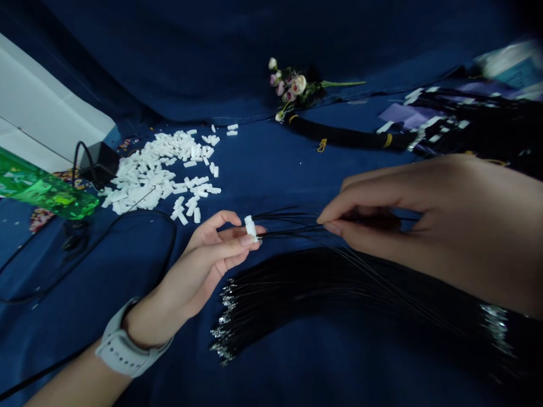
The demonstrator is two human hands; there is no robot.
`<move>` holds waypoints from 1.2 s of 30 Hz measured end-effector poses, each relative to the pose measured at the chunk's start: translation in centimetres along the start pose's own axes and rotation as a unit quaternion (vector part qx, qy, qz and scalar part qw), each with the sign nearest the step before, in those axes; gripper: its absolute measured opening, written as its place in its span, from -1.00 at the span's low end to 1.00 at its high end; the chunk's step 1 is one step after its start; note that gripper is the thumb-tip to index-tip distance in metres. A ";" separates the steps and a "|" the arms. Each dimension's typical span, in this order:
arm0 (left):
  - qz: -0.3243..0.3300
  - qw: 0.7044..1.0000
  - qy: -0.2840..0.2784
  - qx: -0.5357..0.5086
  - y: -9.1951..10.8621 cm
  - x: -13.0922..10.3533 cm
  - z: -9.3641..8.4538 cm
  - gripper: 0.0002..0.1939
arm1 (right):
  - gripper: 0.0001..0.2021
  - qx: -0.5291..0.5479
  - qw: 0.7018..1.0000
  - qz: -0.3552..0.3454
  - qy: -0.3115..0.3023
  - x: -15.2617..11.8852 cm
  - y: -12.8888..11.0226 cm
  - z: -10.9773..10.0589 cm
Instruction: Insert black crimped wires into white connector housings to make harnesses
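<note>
My left hand (224, 243) pinches a small white plastic piece (250, 225) between thumb and fingers, together with the ends of several thin black cords (288, 232). From there the cords run rightward to my right hand (403, 209), whose thumb and forefinger are closed on them. Below both hands lies a thick bundle of black cords (305, 282) with silver metal ends (224, 325) fanned out at its left. More silver ends (496, 328) show at the lower right, under my right wrist.
A pile of white plastic pieces (148, 167) spreads across the blue cloth (271, 175). At left are a green bottle (46, 183), a black adapter (99, 164) and a cable (169, 226). Artificial flowers (292, 85), a tied black bundle (343, 133) and purple-and-white tagged cords (407, 116) lie behind.
</note>
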State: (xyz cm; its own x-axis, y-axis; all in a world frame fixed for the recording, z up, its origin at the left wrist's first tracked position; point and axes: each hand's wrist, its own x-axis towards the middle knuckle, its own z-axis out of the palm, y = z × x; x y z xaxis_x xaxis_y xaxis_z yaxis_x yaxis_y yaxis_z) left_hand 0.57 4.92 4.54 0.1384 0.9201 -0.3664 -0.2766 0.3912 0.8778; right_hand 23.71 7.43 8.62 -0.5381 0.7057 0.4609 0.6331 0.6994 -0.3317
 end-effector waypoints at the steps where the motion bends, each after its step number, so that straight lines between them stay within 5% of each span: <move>1: -0.001 1.000 0.001 -0.001 0.0 0.0 0.0 -0.78 | -0.76 -0.002 1.000 -0.004 -0.006 0.0 0.1 0.0; 36: -0.008 1.000 0.004 0.019 -0.2 0.1 0.1 -0.76 | -0.77 0.005 0.993 -0.025 -0.118 0.0 1.6 0.4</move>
State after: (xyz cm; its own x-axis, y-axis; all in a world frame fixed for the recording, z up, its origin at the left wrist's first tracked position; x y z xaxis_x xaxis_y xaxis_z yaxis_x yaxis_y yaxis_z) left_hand 0.71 4.95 4.38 0.1349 0.9143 -0.3819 -0.2384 0.4041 0.8831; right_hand 24.54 8.62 7.76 -0.6856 0.6755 0.2713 0.5969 0.7350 -0.3216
